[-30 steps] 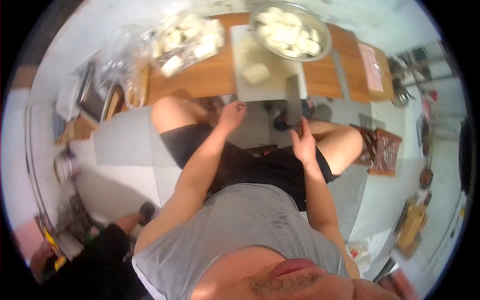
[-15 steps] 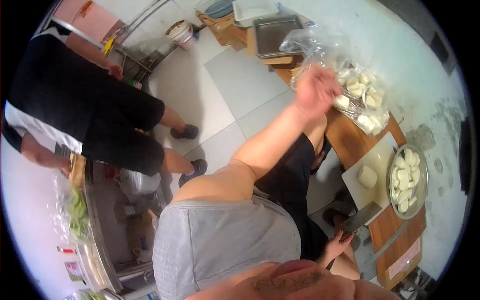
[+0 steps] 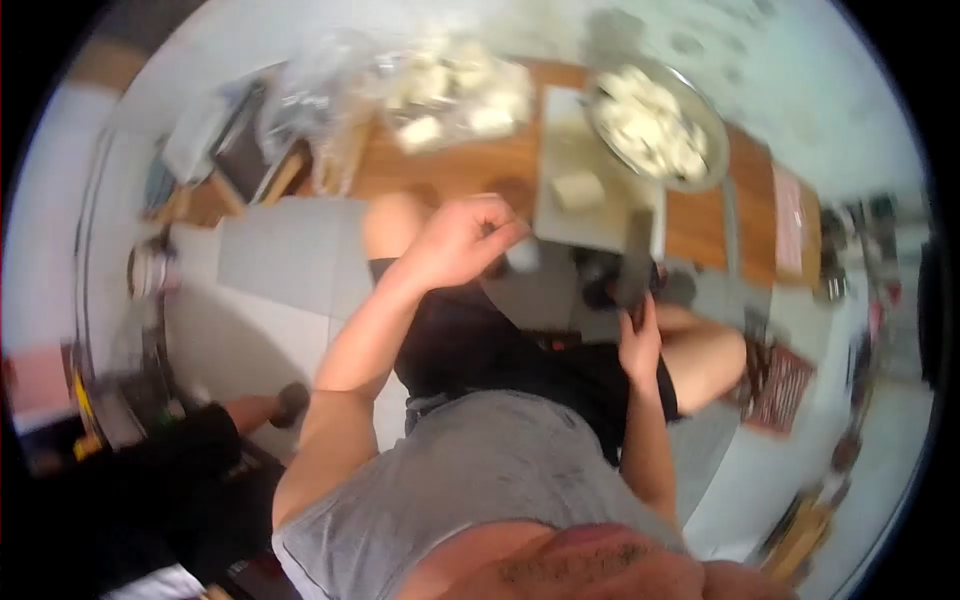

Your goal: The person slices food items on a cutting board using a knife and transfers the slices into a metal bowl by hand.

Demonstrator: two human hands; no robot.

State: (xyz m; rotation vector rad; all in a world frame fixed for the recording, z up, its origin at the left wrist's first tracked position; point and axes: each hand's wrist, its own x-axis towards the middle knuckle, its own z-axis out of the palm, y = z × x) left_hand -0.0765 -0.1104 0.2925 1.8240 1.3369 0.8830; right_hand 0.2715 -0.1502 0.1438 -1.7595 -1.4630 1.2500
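At the near left, a person (image 3: 175,470) in dark clothing is partly seen. A pale bucket (image 3: 152,268) is seen at the left, a dark tray (image 3: 240,150) beyond it. A blurred, reddish-brown stool (image 3: 782,388) is seen at the right.

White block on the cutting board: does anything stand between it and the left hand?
Nothing visible stands between the left hand and the white block on the cutting board. The knife in the right hand is on the block's other side. A pale blur near the left hand is too unclear to name.
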